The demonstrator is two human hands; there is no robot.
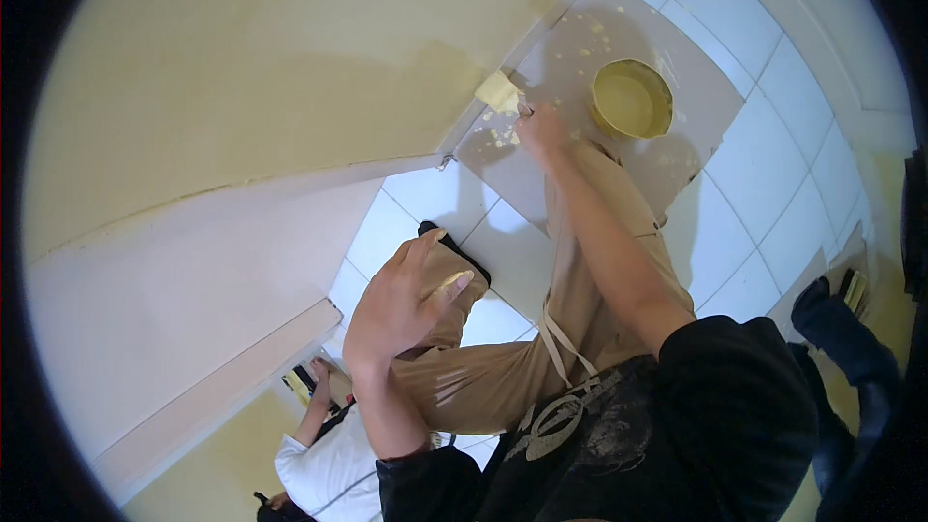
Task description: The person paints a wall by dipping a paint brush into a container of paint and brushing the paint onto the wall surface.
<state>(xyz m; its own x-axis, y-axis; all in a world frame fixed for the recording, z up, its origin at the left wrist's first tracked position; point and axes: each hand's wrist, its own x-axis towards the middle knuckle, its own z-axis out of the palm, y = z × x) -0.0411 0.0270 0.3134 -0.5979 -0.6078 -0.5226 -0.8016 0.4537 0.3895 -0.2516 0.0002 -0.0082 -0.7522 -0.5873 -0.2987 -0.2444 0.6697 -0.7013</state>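
The right hand (543, 133), at the far middle, pinches the short handle of a flat, squarish, yellow-coated tool (497, 93). The fingers are closed around the handle and partly hide it; whether its head is a brush or a pad is hard to make out. The tool lies over the pale skirting strip (552, 19) at the foot of the yellow painted wall (271, 68); I cannot tell whether it touches the surface.

The left hand (396, 300) hangs nearer and to the left, holding nothing, its thumb apart from the loosely bent fingers; some fingers are hidden behind others. Yellow smears mark the thumb.

Just right of the right hand, a round, yellow-smeared bowl (601, 122) containing yellow paint (633, 101) stands on a spattered, grey-brown flat sheet (710, 87) over white square floor tiles (754, 193). The right forearm and the brown trousers (483, 387) cover part of the sheet.

At the near left, a co-worker in a white shirt (329, 469) is partly cut off; the yellow and black object (302, 383) by that person's hand is too small to identify. Dark clothing (855, 358) at the right edge fades into shadow.
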